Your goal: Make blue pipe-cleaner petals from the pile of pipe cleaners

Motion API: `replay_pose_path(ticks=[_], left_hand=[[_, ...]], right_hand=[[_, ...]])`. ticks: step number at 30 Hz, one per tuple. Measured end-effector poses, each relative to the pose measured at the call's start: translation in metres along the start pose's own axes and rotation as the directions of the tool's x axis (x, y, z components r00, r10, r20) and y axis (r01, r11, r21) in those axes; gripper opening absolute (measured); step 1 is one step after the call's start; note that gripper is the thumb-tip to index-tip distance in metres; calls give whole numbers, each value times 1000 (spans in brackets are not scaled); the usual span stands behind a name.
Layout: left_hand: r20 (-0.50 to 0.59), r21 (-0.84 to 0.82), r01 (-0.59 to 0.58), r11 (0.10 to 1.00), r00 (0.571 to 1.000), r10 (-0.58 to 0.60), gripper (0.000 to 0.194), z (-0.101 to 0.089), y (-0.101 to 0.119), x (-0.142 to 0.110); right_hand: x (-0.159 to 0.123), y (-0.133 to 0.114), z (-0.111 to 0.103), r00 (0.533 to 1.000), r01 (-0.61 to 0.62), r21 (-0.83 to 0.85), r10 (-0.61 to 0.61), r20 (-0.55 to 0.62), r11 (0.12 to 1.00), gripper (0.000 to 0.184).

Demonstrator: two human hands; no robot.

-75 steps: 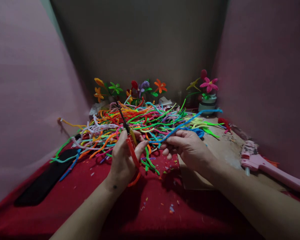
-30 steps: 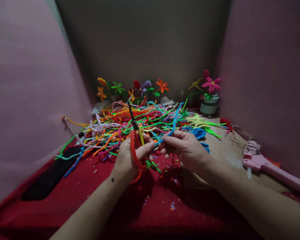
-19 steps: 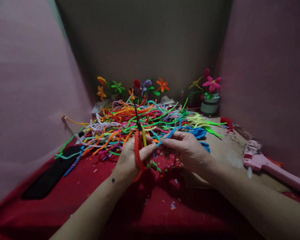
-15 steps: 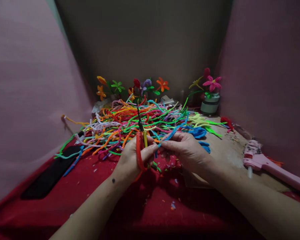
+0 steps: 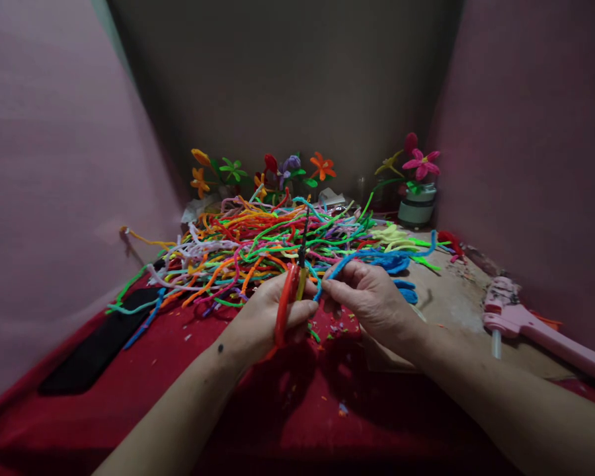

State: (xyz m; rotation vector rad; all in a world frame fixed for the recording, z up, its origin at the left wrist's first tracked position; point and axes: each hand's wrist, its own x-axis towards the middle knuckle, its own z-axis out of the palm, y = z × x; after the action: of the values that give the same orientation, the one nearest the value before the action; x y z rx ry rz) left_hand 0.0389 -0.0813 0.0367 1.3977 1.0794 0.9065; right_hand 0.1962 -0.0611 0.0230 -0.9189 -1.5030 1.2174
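Note:
My left hand [image 5: 260, 317] is closed around a pair of scissors [image 5: 286, 304] with red and yellow handles. Their dark blades point up and away from me. Between thumb and fingers, my right hand [image 5: 374, 297] pinches a blue pipe cleaner [image 5: 348, 258]. One end of it hangs down at my left thumb; whether that thumb touches it I cannot tell. The other end bends out to the right, curling upward. Just past my right hand lie blue pipe cleaner loops [image 5: 395, 264]. Behind both hands spreads a tangled pile of coloured pipe cleaners [image 5: 258, 231].
A black phone [image 5: 86, 357] lies on the red cloth [image 5: 168, 410] at left. To the right, a pink glue gun [image 5: 520, 317] rests on a board [image 5: 443, 304]. Pipe cleaner flowers [image 5: 322, 165] and a pale green jar [image 5: 416, 206] stand at the back. Small clippings dot the cloth.
The scissors have shifted right and tilted with my left hand. The blue pipe cleaner's far end has swung from upright to the right, and its near end now hangs nearer my left thumb.

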Motion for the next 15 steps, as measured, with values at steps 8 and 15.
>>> replay_pose_path(ticks=[8, 15], left_hand=[[90, 48, -17, 999, 996, 12, 18, -13, -4, 0], [133, 85, -12, 996, 991, 1, 20, -15, 0, -2]], right_hand=[[-3, 3, 2, 1000, 28, 20, -29, 5, 999, 14], [0, 5, 3, 996, -56, 196, 40, 83, 979, 16]])
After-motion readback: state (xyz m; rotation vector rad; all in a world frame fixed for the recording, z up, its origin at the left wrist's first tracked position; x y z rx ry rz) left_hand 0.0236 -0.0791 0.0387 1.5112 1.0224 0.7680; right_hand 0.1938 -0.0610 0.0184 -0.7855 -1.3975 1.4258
